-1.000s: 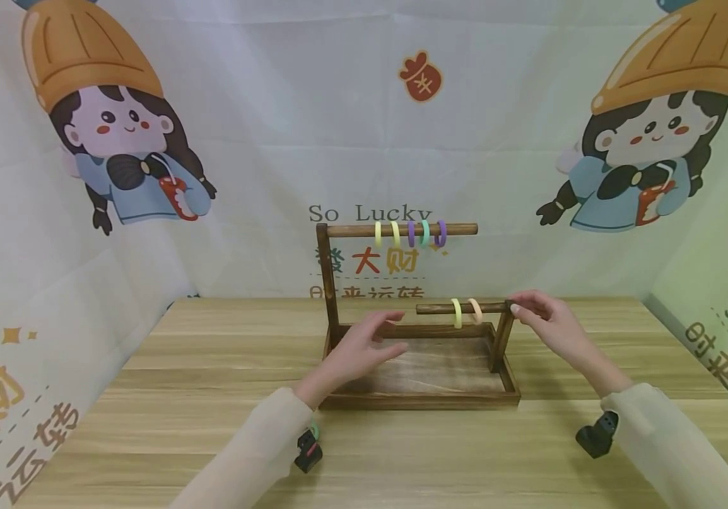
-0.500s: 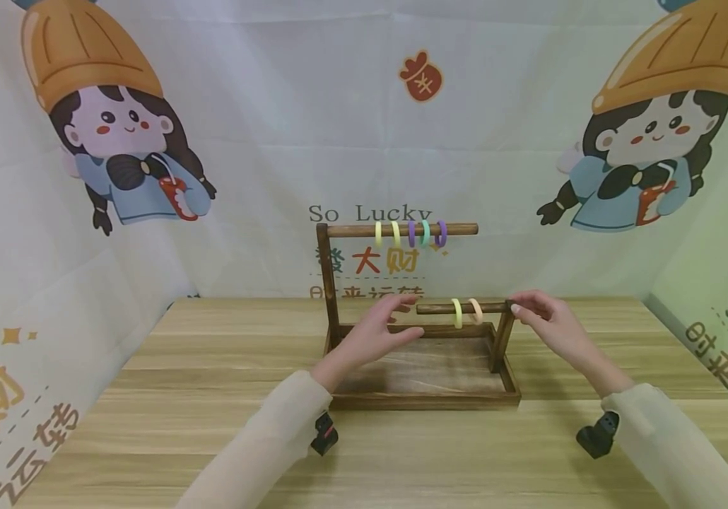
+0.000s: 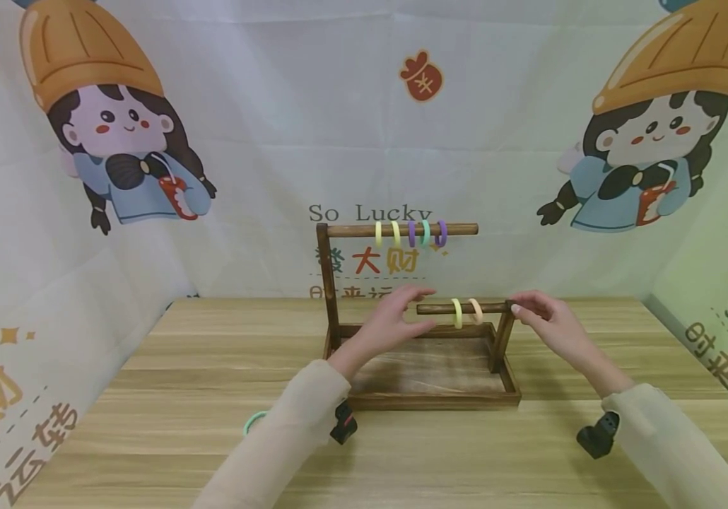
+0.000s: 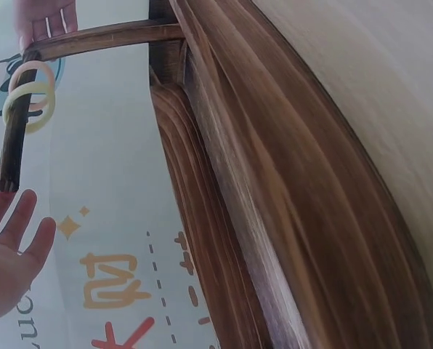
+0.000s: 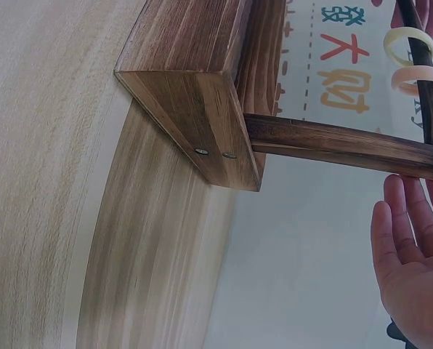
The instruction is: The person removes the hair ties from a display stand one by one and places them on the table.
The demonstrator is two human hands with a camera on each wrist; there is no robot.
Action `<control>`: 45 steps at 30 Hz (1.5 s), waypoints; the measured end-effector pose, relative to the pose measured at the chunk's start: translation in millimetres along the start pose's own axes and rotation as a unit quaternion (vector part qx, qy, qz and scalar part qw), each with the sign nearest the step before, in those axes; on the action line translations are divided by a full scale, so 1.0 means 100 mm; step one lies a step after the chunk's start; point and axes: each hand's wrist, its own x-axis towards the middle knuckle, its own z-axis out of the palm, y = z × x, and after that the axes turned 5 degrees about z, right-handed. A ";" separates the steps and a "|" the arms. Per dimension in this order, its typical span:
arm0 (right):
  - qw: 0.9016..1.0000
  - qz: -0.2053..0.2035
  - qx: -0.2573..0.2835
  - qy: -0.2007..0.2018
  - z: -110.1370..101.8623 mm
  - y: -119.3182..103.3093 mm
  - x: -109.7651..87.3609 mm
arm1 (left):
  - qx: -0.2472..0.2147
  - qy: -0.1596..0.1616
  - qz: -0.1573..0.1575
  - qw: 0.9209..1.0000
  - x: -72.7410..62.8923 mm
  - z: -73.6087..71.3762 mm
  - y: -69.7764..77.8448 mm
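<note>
A dark wooden rack point(image 3: 430, 403) has a tray base and two horizontal bars. On the lower bar point(image 3: 435, 309) hang a yellow ring point(image 3: 457, 313) and a peach ring point(image 3: 477, 311). My left hand point(image 3: 389, 322) is at that bar's free end, thumb and fingers spread, holding nothing; the left wrist view shows its fingers point(image 4: 17, 222) close to the tip, contact unclear. My right hand point(image 3: 555, 325) pinches the top of the short post point(image 3: 502, 343), thumb in front and fingers behind. In the right wrist view those fingers point(image 5: 413, 211) reach the post's end.
The upper bar point(image 3: 351, 230), on the tall left post point(image 3: 327, 283), carries several yellow, purple and green rings. A green ring point(image 3: 253, 422) lies on the wood-grain table point(image 3: 167, 396), partly behind my left sleeve point(image 3: 281, 431). A printed cloth point(image 3: 262, 141) hangs behind.
My left hand has moved right and slightly up to the lower bar's free end. The green ring on the table now shows left of the sleeve. My right hand has stayed put.
</note>
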 end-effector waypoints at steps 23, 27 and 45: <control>1.000 -0.002 -0.006 0.001 -0.01 0.00 0.01 | 0.055 -0.018 -0.020 0.998 0.22 0.23 0.06; 1.000 0.000 -0.007 0.001 -0.01 0.01 0.01 | 0.059 -0.010 -0.022 0.998 0.23 0.26 0.08; 1.000 0.000 0.000 0.003 0.00 0.02 0.01 | 0.060 0.010 -0.044 0.997 0.24 0.28 0.11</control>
